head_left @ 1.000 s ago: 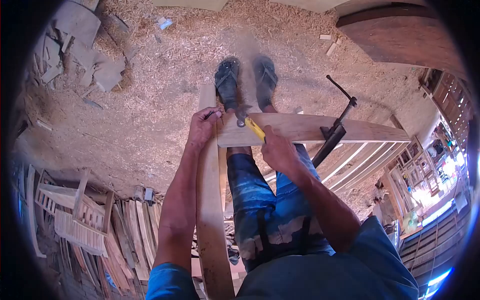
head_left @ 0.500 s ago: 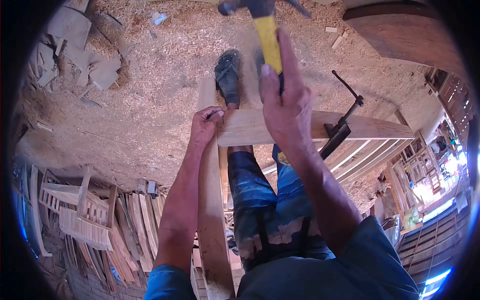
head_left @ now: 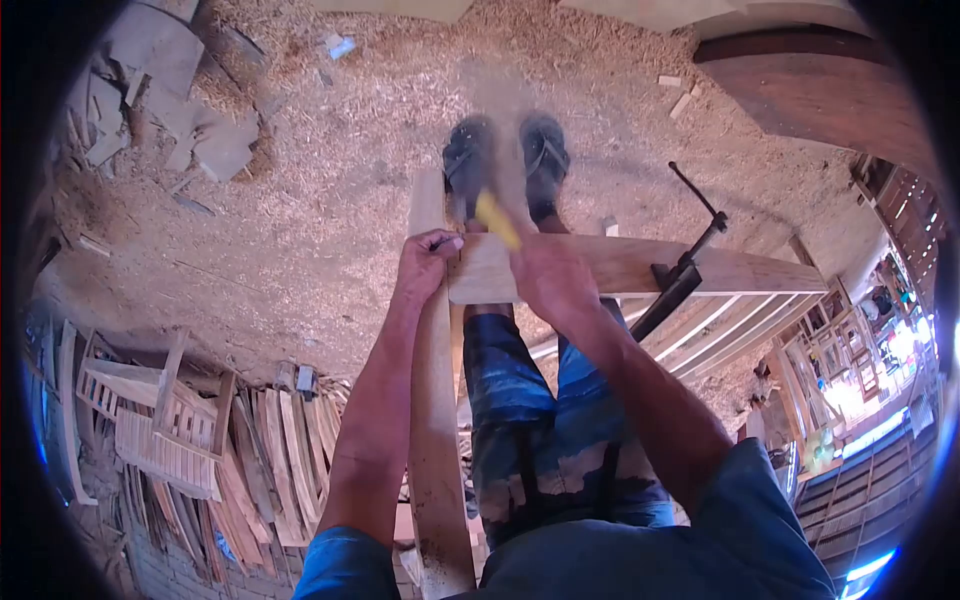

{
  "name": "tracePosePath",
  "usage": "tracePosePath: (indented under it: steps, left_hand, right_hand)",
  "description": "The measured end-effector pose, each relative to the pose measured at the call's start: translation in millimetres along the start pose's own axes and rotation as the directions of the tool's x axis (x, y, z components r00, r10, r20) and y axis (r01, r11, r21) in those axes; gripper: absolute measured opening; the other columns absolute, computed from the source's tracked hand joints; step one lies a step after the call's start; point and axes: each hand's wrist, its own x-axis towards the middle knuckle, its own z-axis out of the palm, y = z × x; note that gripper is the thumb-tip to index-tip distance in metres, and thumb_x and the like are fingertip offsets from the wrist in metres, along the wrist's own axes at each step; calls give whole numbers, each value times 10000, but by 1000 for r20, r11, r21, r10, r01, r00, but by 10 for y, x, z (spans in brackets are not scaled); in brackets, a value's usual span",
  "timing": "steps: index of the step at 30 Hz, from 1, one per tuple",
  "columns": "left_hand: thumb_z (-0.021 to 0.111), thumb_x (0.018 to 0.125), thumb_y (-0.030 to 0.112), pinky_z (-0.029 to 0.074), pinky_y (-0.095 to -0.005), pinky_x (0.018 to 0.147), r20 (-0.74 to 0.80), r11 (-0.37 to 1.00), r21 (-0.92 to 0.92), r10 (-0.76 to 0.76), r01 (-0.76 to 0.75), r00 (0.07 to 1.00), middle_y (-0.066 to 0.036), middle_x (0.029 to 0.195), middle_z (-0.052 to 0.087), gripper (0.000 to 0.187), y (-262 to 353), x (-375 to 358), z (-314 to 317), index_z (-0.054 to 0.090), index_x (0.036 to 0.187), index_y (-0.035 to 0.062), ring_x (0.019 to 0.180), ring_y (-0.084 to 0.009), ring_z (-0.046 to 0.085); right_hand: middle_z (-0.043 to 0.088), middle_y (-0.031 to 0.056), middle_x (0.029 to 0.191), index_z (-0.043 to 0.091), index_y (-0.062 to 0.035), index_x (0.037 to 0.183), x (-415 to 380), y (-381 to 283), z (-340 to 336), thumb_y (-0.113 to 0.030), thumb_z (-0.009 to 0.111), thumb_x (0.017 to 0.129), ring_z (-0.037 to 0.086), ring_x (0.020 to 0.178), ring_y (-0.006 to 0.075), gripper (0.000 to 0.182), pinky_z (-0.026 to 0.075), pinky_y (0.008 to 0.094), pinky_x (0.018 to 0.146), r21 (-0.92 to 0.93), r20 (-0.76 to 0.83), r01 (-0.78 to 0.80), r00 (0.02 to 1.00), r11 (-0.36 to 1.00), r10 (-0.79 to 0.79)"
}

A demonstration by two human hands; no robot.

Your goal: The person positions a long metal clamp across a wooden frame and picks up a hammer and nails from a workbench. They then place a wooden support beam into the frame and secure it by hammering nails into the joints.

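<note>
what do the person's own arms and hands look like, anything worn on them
The left arm has a short blue fabric sleeve, the right arm a short, darker blue fabric sleeve. Both arms are bare below. The left hand and right hand wear no gloves, and neither wrist shows a watch or band. The right hand is too blurred to rule out a ring.

From here the hammer [head_left: 498,222] is a blur, its head hard to make out, and the right hand [head_left: 555,278] hides the handle's lower end.

Right hand [head_left: 552,277] lowered from its raised position, yellow-handled hammer [head_left: 498,221] down near the left hand [head_left: 427,262], blurred
</note>
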Motion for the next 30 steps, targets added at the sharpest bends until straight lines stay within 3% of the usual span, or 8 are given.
tracePosePath:
  steps: [4,11,15,21,23,25,28,30]
  left_hand:
    - [681,989,130,520,-258,833,-84,986,82,151,-144,985,-13,956,733,170,-1,-56,-38,766,1056,-1,892,-78,637]
    - [626,1036,275,449,-292,775,-479,994,-102,-85,41,874,3,806,596,346,403,-913,-335,687,845,-7,787,-110,518]
    - [626,1030,366,379,-296,715,-488,971,-194,-218,139,845,7,759,521,445,351,-1393,-362,612,756,15,751,-112,434]
    - [599,1030,292,324,-261,635,-421,942,-261,-307,210,853,63,705,420,308,507,-2699,-249,643,843,52,686,-60,379]
    - [604,1025,289,320,-241,619,-379,902,-302,-411,309,829,72,719,449,277,783,-3138,-214,661,889,55,676,-37,385]
    - [612,1020,288,317,-228,611,-401,893,-309,-435,327,806,74,735,478,264,968,-3527,-163,676,915,55,669,-25,391]
    - [623,1016,288,321,-222,609,-474,928,-283,-355,243,806,62,750,516,263,1164,-3800,13,689,929,49,662,-33,405]
    - [624,1017,282,329,-228,609,-415,920,-250,-383,302,825,47,747,537,262,1359,-4057,11,693,943,40,654,-51,417]
  right_hand:
    - [696,287,1100,303,-219,1601,-218,-94,-471,-217,560,1022,697,936,475,633,559,569,800,251,-168,95,984,963,-53]
    - [621,59,747,564,-35,1027,-113,-542,-1319,-223,555,1074,604,627,149,194,458,303,537,308,-944,669,302,677,132]
    - [678,332,934,553,5,1139,201,336,640,-289,593,997,673,887,522,328,521,607,756,59,-136,105,986,993,-96]
    - [665,279,846,535,-25,1075,-269,-107,-980,-264,616,1002,669,750,487,263,523,559,652,92,-658,424,705,901,-265]
    - [617,138,729,524,-31,1073,-394,-454,-1703,-291,580,1050,623,599,340,267,511,469,584,366,-783,554,617,748,-73]
    - [632,215,852,515,-10,1168,-200,-362,-1324,-299,574,1038,633,730,405,322,513,500,687,339,-880,599,474,726,20]
    - [654,330,1035,501,22,1310,93,167,253,-310,564,1021,646,928,501,445,516,545,842,8,-298,87,951,996,-80]
    - [687,316,1085,522,-22,1378,-3,251,693,-324,580,1009,662,980,505,480,523,536,906,176,-90,-14,996,984,30]
